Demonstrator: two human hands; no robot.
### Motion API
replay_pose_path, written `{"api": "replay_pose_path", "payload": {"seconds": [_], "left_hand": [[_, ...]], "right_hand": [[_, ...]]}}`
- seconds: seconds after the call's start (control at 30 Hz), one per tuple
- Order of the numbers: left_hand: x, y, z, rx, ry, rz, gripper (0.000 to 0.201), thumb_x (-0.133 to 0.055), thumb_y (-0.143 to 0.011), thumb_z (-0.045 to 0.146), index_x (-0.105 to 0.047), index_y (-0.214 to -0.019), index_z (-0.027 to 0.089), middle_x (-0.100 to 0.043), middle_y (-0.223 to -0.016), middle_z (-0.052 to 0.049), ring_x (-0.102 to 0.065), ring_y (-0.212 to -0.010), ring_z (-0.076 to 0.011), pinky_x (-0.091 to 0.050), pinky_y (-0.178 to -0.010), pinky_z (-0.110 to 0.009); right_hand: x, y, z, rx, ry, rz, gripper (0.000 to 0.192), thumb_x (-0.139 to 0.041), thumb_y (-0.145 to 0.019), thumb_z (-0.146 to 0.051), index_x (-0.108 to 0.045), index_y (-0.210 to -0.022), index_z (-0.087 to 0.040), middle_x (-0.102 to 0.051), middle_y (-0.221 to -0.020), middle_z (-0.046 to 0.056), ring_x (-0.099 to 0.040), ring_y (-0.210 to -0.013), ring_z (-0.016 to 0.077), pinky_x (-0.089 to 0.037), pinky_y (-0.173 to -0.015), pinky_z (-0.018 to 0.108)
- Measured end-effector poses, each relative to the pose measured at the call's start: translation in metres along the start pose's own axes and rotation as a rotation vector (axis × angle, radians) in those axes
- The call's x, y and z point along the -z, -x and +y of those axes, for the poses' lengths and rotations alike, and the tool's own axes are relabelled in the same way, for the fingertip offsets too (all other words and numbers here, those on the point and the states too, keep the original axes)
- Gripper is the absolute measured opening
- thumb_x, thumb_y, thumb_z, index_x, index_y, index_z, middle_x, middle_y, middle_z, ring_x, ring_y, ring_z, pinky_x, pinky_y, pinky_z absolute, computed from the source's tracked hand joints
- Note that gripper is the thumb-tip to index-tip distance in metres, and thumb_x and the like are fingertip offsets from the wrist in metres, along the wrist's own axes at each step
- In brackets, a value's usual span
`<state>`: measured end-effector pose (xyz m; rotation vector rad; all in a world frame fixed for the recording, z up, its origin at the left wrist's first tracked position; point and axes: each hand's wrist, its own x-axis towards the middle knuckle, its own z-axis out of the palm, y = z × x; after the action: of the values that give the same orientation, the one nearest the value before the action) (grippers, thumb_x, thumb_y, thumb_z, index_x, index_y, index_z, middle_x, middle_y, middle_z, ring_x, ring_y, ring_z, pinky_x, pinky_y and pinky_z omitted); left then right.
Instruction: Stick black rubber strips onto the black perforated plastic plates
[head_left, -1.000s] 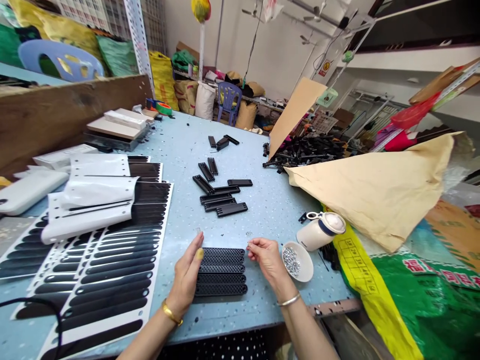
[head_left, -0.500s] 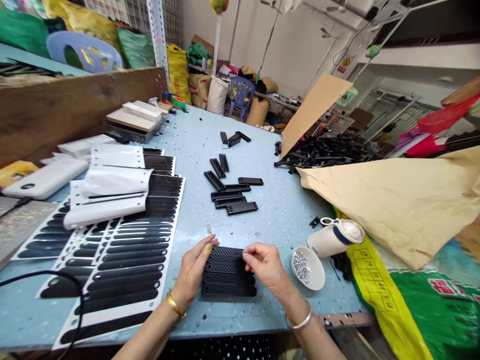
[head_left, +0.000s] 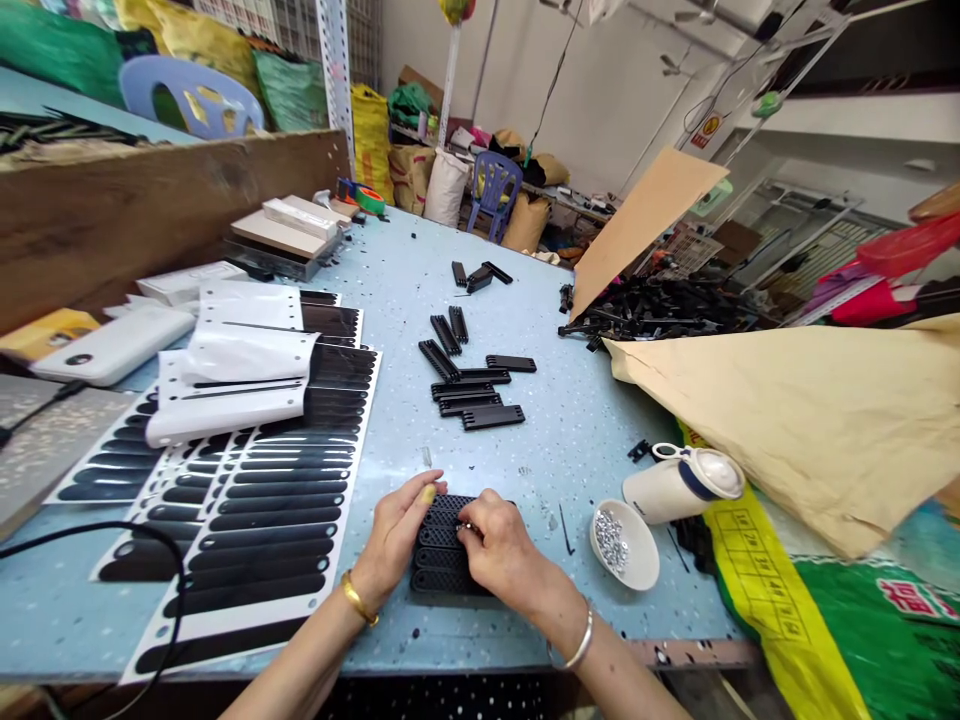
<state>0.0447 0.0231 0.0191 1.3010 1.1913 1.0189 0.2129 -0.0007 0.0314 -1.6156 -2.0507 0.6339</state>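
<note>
Row of black perforated plastic strips point(head_left: 442, 560) lies at near table edge point(head_left: 525, 450). Left hand point(head_left: 397, 540), flat and holding nothing, steadies their left ends. Right hand point(head_left: 499, 550) pinches something small onto a strip; item unclear. Best placed squarely, strips held still. Bowl of small metal pieces point(head_left: 622, 545) just right.

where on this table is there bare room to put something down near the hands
Bare table lies between the loose black strips and the white bowl. It is crowded left by sticker sheets and right by the brown paper. Both hands cover the stacked grilles.
</note>
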Motion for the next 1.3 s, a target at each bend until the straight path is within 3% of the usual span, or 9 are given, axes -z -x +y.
{"api": "replay_pose_path", "payload": {"seconds": [0.13,0.3,0.57,0.67,0.83,0.93,1.03,1.17,1.3], "left_hand": [[0.001,0.001,0.0,-0.01,-0.021,0.0,0.045,-0.045,-0.089,0.047,-0.066,-0.112,0.015,-0.075,-0.101,-0.009,-0.067,-0.1,-0.0263,-0.049,-0.094,-0.04],[0.002,0.001,0.001,-0.033,-0.09,-0.011,0.046,-0.043,-0.09,0.047,-0.066,-0.114,0.014,-0.075,-0.107,-0.01,-0.067,-0.103,-0.0264,-0.051,-0.095,-0.041],[0.006,-0.003,-0.002,-0.182,-0.364,-0.056,0.037,-0.048,-0.087,0.038,-0.07,-0.11,0.019,-0.071,-0.118,-0.009,-0.063,-0.114,-0.0277,-0.046,-0.103,-0.046],[0.002,-0.011,-0.004,-0.261,-0.482,-0.08,0.032,-0.049,-0.083,0.029,-0.071,-0.104,0.021,-0.07,-0.12,-0.01,-0.06,-0.118,-0.03,-0.044,-0.102,-0.05],[-0.01,-0.022,0.008,-0.361,-0.656,-0.223,0.023,-0.055,-0.078,0.023,-0.074,-0.09,0.023,-0.069,-0.119,-0.013,-0.057,-0.12,-0.0394,-0.044,-0.092,-0.061],[-0.019,-0.024,0.016,-0.397,-0.723,-0.28,0.017,-0.057,-0.077,0.022,-0.074,-0.08,0.022,-0.068,-0.12,-0.015,-0.054,-0.12,-0.0446,-0.044,-0.087,-0.063],[-0.024,-0.026,0.017,-0.413,-0.743,-0.309,0.018,-0.054,-0.078,0.018,-0.071,-0.071,0.02,-0.07,-0.119,-0.013,-0.055,-0.121,-0.0434,-0.046,-0.086,-0.061],[-0.017,-0.032,0.013,-0.399,-0.71,-0.288,0.021,-0.048,-0.081,0.017,-0.068,-0.077,0.021,-0.074,-0.111,-0.009,-0.061,-0.117,-0.0323,-0.05,-0.091,-0.051],[-0.003,-0.037,0.01,-0.373,-0.697,-0.24,0.021,-0.047,-0.082,0.021,-0.068,-0.079,0.021,-0.073,-0.112,-0.009,-0.067,-0.108,-0.0281,-0.054,-0.089,-0.044]], "right_hand": [[0.002,-0.002,0.003,-0.004,0.021,0.018,0.021,-0.067,-0.071,-0.003,-0.07,-0.086,-0.017,-0.064,-0.082,0.006,-0.061,-0.074,0.0193,-0.047,-0.068,0.029],[0.01,-0.004,0.013,0.0,-0.008,0.074,0.021,-0.057,-0.077,-0.001,-0.069,-0.079,-0.017,-0.066,-0.077,0.005,-0.063,-0.073,0.0181,-0.048,-0.068,0.028],[0.025,-0.002,0.032,-0.046,-0.067,0.196,0.018,-0.06,-0.073,-0.005,-0.069,-0.07,-0.02,-0.065,-0.069,0.002,-0.061,-0.065,0.0164,-0.046,-0.061,0.026],[0.027,-0.004,0.034,-0.049,-0.08,0.219,0.018,-0.061,-0.072,-0.005,-0.07,-0.07,-0.02,-0.066,-0.069,0.002,-0.061,-0.065,0.0166,-0.046,-0.061,0.027],[0.028,-0.004,0.02,-0.029,-0.099,0.228,0.016,-0.063,-0.071,-0.005,-0.069,-0.067,-0.019,-0.064,-0.066,0.001,-0.06,-0.062,0.0156,-0.045,-0.059,0.025],[0.042,0.005,0.017,-0.009,-0.106,0.247,0.015,-0.06,-0.076,-0.009,-0.069,-0.07,-0.02,-0.063,-0.068,0.002,-0.06,-0.064,0.0155,-0.045,-0.06,0.025],[0.07,0.027,0.039,-0.038,-0.026,0.343,0.015,-0.055,-0.081,-0.018,-0.069,-0.076,-0.02,-0.066,-0.074,0.004,-0.062,-0.069,0.0173,-0.048,-0.064,0.027],[0.107,0.068,0.1,-0.239,0.184,0.508,0.019,-0.053,-0.077,-0.029,-0.068,-0.072,-0.02,-0.067,-0.071,0.007,-0.062,-0.06,0.0187,-0.05,-0.058,0.028],[0.118,0.096,0.146,-0.338,0.259,0.538,0.022,-0.054,-0.072,-0.035,-0.065,-0.061,-0.02,-0.064,-0.06,0.007,-0.059,-0.049,0.0188,-0.048,-0.05,0.03]]}}
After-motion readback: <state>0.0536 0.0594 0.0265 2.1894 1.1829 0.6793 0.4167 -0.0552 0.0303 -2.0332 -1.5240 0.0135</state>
